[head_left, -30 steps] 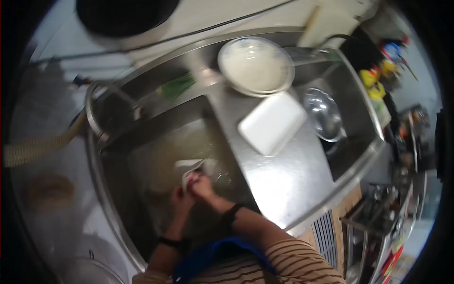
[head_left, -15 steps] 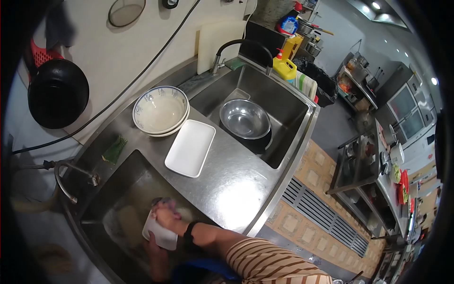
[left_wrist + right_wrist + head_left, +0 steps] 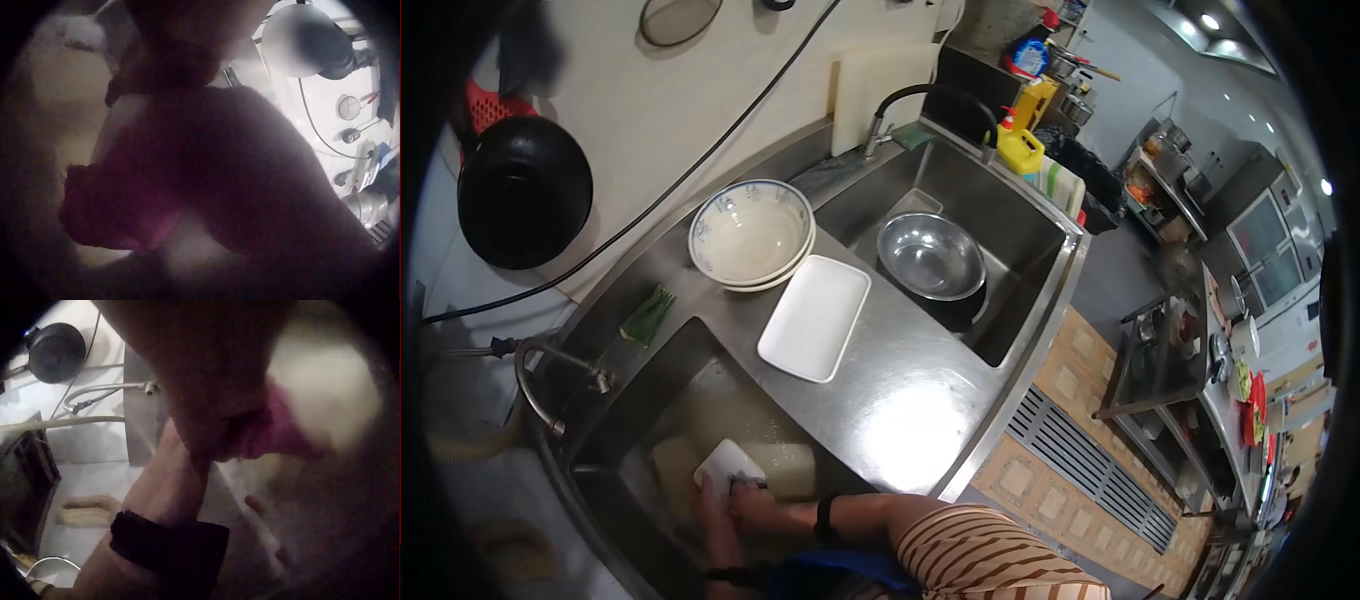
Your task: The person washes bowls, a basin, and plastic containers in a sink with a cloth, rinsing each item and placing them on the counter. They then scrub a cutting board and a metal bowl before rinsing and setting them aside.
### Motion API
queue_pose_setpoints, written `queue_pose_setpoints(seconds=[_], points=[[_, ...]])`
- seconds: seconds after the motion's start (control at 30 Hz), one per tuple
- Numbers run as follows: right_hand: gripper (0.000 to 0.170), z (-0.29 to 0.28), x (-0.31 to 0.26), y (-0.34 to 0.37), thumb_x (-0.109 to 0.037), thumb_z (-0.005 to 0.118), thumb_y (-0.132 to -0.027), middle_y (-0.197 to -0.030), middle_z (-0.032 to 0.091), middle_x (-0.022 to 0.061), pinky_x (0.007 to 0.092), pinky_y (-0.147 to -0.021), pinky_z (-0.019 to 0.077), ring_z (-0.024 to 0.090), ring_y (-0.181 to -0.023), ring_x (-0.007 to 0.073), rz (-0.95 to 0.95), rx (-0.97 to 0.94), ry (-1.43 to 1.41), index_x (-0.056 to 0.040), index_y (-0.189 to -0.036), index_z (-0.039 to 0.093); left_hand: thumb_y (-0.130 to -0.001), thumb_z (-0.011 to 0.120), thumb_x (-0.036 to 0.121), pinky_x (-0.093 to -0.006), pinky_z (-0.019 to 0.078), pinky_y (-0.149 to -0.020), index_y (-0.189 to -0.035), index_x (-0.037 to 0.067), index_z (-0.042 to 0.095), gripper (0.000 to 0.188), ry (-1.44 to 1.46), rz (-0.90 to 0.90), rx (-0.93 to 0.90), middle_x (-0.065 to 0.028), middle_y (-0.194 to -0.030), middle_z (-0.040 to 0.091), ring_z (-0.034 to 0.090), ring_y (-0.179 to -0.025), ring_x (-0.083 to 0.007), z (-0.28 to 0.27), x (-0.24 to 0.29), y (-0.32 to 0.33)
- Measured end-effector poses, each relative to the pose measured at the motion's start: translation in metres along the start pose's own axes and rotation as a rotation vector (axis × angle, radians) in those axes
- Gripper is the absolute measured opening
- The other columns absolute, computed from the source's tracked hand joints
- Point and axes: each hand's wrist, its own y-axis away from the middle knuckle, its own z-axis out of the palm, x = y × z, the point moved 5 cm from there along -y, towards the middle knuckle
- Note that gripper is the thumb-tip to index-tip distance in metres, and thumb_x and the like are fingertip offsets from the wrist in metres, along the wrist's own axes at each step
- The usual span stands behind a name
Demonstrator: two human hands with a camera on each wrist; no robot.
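Observation:
Over the cloudy water of the left sink basin [image 3: 605,490], my left hand [image 3: 716,515] grips a small white dish [image 3: 728,463] by its near left side. A pink cloth [image 3: 278,428] is bunched in the fingers of my right hand [image 3: 758,510], which works on the dish's near right part. The left wrist view shows the same cloth [image 3: 125,215] close up, dark and blurred. Pale flat pieces [image 3: 790,470] lie under the water beside the dish.
A white rectangular tray [image 3: 815,318] and stacked bowls [image 3: 750,235] stand on the steel divider. A metal bowl [image 3: 930,255] sits in the right basin. A faucet [image 3: 560,365] reaches over the left corner, near a green leafy piece [image 3: 647,318].
The head view has swung toward the right side of the kitchen. Since half a second ago the dish has been turned, and my right hand has moved down to its near side.

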Motion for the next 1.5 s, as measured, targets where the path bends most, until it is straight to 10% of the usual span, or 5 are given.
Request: queue_pose_setpoints(seconds=[0.43,0.6,1.0,1.33,1.5], points=[[0.025,0.03,0.113,-0.096,-0.027,0.07,-0.062,-0.064,0.055,-0.0008,0.0249,-0.048,0.0406,0.049,-0.055,0.0104,0.333,-0.059,-1.297,-0.007,-0.072,0.059,-0.088,0.045,0.027,-0.0333,0.0457,-0.079,-0.116,0.005,0.043,0.036,-1.203,0.172,0.041,-0.0089,-0.101,0.055,0.055,-0.092,-0.0223,-0.135,-0.015,0.017],[0.012,0.06,0.167,-0.104,-0.023,0.059,-0.074,-0.081,0.059,0.0062,0.0284,-0.058,0.0434,0.054,-0.07,0.016,0.365,0.145,0.323,-0.0132,-0.079,0.055,-0.086,0.048,0.017,-0.0343,0.0457,-0.079,-0.115,0.003,0.042,0.032,-0.567,0.179,0.128,-0.0101,-0.106,0.052,0.054,-0.093,-0.0233,-0.175,-0.029,0.004],[0.022,0.003,-0.044,-0.04,-0.016,0.057,-0.069,-0.101,0.053,0.007,0.0391,-0.086,0.0329,0.044,-0.1,0.0283,-0.491,0.199,0.206,-0.0129,-0.091,0.062,-0.078,0.051,0.003,-0.0301,0.0462,-0.075,-0.111,-0.003,0.046,0.034,-0.423,0.357,0.055,-0.0093,-0.098,0.056,0.055,-0.086,-0.0175,-0.041,0.021,0.033],[0.027,-0.039,0.116,-0.047,-0.026,0.054,-0.076,-0.102,0.055,0.0179,0.0387,-0.083,0.0431,0.055,-0.095,0.033,0.456,-0.088,-0.252,-0.0071,-0.093,0.061,-0.073,0.054,-0.006,-0.0266,0.0465,-0.075,-0.103,-0.004,0.053,0.03,-0.384,0.139,-0.138,-0.0109,-0.094,0.06,0.058,-0.085,-0.0151,0.054,0.079,0.129],[0.042,-0.021,0.132,-0.038,-0.037,0.049,-0.082,-0.117,0.047,0.0209,0.0382,-0.085,0.043,0.054,-0.099,0.0329,0.576,-0.117,-0.263,-0.0047,-0.11,0.052,-0.073,0.055,0.0,-0.0322,0.0473,-0.077,-0.094,-0.002,0.057,0.021,-1.194,0.856,-0.485,-0.013,-0.088,0.061,0.061,-0.081,-0.0244,0.173,0.146,0.147]])
